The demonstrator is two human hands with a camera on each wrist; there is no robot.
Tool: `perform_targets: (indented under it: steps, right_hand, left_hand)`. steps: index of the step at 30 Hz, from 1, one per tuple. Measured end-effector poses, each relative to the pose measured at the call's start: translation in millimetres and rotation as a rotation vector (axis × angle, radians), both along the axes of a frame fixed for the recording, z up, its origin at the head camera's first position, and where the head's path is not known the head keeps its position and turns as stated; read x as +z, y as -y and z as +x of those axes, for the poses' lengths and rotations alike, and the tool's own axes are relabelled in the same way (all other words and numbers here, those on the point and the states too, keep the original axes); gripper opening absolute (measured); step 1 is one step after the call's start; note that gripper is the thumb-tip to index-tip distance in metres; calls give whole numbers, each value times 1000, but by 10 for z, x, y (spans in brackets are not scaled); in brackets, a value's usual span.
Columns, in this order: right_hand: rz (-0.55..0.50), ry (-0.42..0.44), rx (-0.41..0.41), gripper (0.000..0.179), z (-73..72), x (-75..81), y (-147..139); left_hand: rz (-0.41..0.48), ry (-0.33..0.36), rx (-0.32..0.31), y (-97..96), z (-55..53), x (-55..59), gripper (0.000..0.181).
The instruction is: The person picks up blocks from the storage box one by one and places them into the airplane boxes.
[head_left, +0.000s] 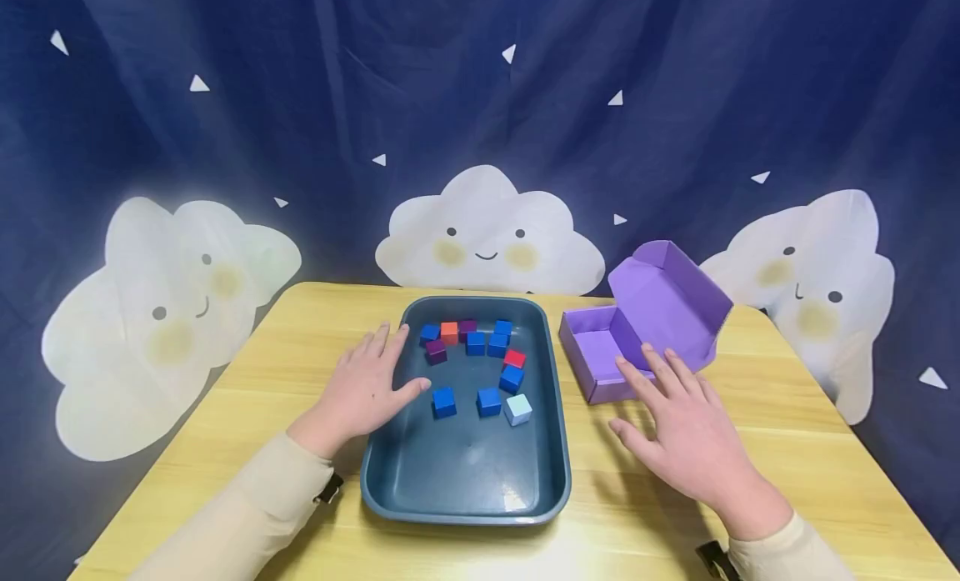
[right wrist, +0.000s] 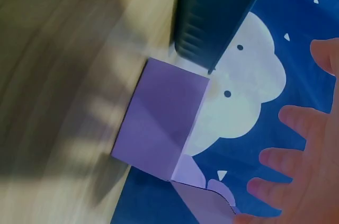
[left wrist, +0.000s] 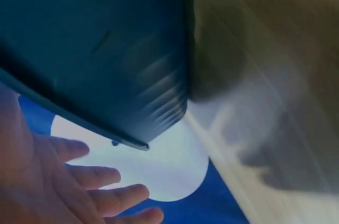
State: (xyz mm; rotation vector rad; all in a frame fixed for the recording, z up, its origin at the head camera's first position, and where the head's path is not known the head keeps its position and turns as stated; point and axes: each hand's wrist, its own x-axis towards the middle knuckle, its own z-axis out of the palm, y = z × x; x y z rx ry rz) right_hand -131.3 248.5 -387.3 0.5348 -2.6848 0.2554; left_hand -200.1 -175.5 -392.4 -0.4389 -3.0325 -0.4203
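Observation:
My left hand (head_left: 362, 391) reaches over the left rim of a dark blue-grey tray (head_left: 465, 473), fingers spread and nothing held. In the left wrist view, the fingers (left wrist: 108, 197) extend beside the tray's outer wall (left wrist: 106, 49). My right hand (head_left: 693, 435) hovers at the front of a purple box (head_left: 592, 352), fingers straight and apart, also holding nothing. The box's lid (head_left: 663, 302) stands raised and tilted back. Inside the tray lie several blue cubes (head_left: 444, 403), two dark purple cubes (head_left: 436, 352), an orange cube (head_left: 448, 333), a red cube (head_left: 514, 360) and a pale cube (head_left: 518, 409).
Tray and box stand side by side on a light wooden table (head_left: 255, 381). Behind the table's far edge hangs a dark blue curtain (head_left: 450, 89) printed with smiling white clouds (head_left: 487, 231). The cubes sit mostly in the tray's far half.

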Motion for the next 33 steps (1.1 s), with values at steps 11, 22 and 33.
perform_targets:
  steps: [11,22,33]
  right_hand:
    - [5,-7,18,74,-21,76,110]
    - [-4,14,80,70,-139,142,230]
    - [39,14,191,66,-322,413,541]
  left_hand:
    - [241,189,85,12,-243,-156,93]
    - [267,267,143,-63,-336,-184,78]
    - [333,294,174,-86,-294,-203,78]
